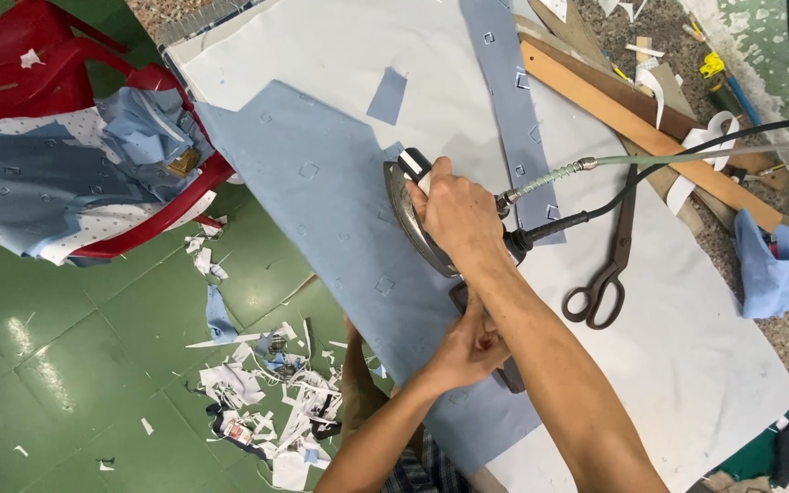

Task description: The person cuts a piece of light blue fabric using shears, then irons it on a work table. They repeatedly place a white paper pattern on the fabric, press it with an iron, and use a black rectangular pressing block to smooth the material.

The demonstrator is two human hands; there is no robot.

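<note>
Right hand grips the steam iron handle, fingers closed, pressing the sole flat onto the blue fabric panel. Left hand, fingers curled, pins the panel edge against shifting.

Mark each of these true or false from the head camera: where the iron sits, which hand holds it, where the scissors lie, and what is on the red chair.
1. The iron rests on the blue fabric. True.
2. The left hand grips the iron's handle. False: the right hand grips it.
3. The scissors lie on the floor. False: they lie on the table's white cover.
4. Fabric pieces are piled on the red chair. True.
</note>
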